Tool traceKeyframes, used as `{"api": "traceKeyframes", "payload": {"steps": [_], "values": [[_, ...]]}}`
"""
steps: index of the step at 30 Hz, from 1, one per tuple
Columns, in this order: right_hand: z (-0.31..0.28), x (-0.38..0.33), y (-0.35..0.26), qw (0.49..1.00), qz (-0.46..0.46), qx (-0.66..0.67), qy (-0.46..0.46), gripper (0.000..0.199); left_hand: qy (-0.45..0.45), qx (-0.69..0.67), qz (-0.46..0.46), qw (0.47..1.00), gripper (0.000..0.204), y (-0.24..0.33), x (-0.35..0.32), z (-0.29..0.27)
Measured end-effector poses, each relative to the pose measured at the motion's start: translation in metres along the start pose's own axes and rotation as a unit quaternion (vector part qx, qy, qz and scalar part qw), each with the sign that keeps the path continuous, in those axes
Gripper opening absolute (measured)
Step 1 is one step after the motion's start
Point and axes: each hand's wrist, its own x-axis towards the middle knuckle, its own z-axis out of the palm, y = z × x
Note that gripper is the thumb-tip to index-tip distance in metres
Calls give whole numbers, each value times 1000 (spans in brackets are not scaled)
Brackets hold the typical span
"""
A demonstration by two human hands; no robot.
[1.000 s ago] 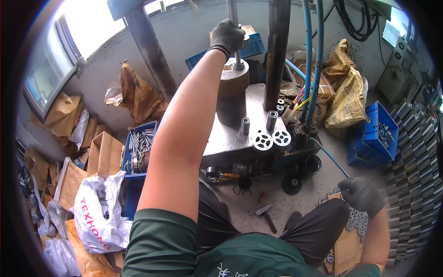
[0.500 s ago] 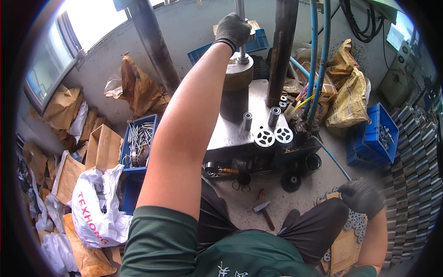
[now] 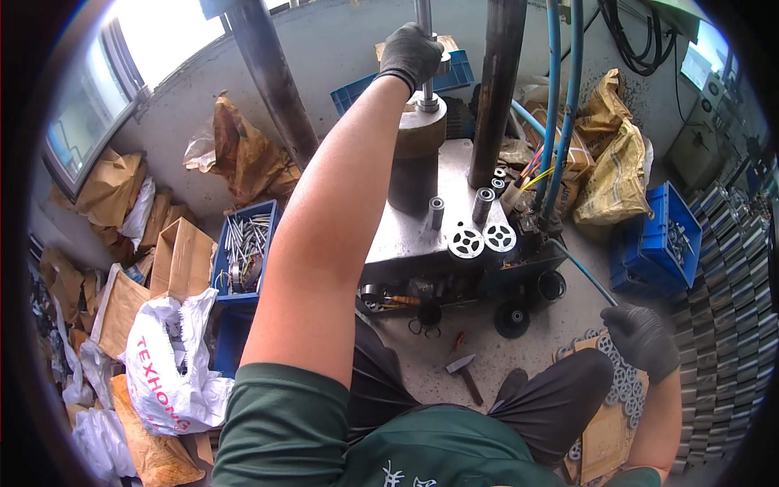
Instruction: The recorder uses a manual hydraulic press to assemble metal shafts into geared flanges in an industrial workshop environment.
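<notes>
My left hand (image 3: 411, 55), in a dark glove, is closed around the upright steel rod (image 3: 423, 16) of a press; the fingers' far side is hidden. A round metal piece (image 3: 443, 63) shows beside its fingers. Below it, the rod meets a thick steel cylinder (image 3: 416, 154) standing on the metal press table (image 3: 398, 243). My right hand (image 3: 641, 341), also gloved, is closed at the end of a thin blue lever (image 3: 586, 274). On the table's right corner lie two spoked discs (image 3: 466, 242), with small upright metal cylinders (image 3: 436, 213) behind them.
A hammer (image 3: 464, 378) lies on the floor by my feet. Blue crates hold long metal pins (image 3: 247, 241) at left and small parts (image 3: 677, 241) at right. Blue hoses (image 3: 552, 105) hang beside a dark press column (image 3: 492, 97). Stacked metal parts (image 3: 722, 325) line the right side.
My right hand has risen slightly with the lever's end and is less blurred. My left hand stays on the rod.
</notes>
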Motion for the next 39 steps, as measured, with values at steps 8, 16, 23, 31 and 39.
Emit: {"api": "traceKeyframes", "payload": {"steps": [8,16,23,31,39], "values": [[-1,1,9,988,-36,-103,-109,21,5,-23,-25,999,35,-4,6,5],[-17,46,19,960,-113,-93,239,22,-11,-8,-17,1000,36,-7,12,10],[-75,172,21,895,-154,-160,388,13,-9,-9,-1,1000,36,-9,10,9],[-95,228,25,915,3,-161,369,21,20,18,42,999,32,-19,0,13],[-93,212,26,919,34,-163,357,29,153,-293,146,933,13,-11,-99,14]]}}
